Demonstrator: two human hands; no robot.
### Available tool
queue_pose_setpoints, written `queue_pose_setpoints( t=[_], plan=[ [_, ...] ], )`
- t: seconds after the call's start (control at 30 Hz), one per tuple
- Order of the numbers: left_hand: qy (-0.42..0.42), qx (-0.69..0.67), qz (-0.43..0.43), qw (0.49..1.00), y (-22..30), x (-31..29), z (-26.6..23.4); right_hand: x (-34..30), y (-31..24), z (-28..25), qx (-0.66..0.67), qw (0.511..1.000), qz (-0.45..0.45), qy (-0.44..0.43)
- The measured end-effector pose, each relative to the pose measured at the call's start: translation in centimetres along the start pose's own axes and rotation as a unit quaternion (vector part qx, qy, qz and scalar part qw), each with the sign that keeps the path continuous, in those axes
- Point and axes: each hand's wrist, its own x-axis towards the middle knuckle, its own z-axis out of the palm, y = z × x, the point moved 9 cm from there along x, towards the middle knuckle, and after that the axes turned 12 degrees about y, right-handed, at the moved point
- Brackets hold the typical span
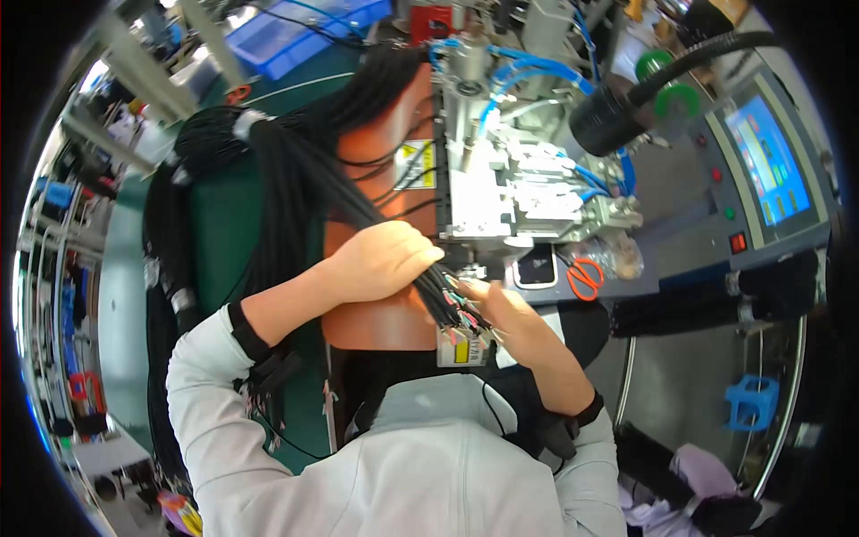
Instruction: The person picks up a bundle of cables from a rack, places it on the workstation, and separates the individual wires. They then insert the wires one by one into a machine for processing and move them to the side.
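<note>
My left hand [385, 259] is closed round a thick bundle of black cables [431, 288]. The cables' free ends fan out below the fist, toward my body, showing small coloured wires [463, 315], some pink, red and green. Beside those ends is my right hand [514, 320], slightly blurred, its fingers stretched out along the wires; whether they touch is hard to tell. Behind my left hand the bundle runs up and left into a larger heap of black cable [300, 161], tied with pale bands. An orange-brown board [380, 327] lies under the bundle.
A brightly lit metal machine [519, 188] with blue air hoses stands ahead. Right of my hands lie a phone-like device [535, 267] and orange-handled scissors [585, 279]. A touchscreen panel [768, 161] stands at right. More cable bundles [707, 300] hang below it; a blue crate [304, 36] sits far left.
</note>
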Motion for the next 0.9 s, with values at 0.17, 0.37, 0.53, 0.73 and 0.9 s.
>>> queue_pose_setpoints(
  t=[0.17,0.37,0.53,0.73,0.9],
  plan=[
    [0.036,-0.071,-0.002,0.997,-0.7,1.6,1.4,-2.0,-1.9,-6.7,-0.095,0.955,-0.215,0.183],
    [0.064,-0.092,-0.012,0.994,0.8,2.8,2.0,-1.6,-3.4,-7.1,-0.254,0.863,-0.348,0.262],
    [0.044,-0.103,-0.035,0.993,2.2,2.8,2.8,-1.6,-3.7,-5.4,-0.248,0.862,-0.410,0.169],
    [0.015,-0.101,-0.075,0.992,2.2,3.1,3.6,-1.0,-2.5,-6.4,-0.124,0.910,-0.346,0.190],
    [0.061,-0.136,-0.131,0.980,1.2,3.3,2.8,-0.7,-3.2,-5.3,-0.104,0.918,-0.351,0.151]
  ],
)
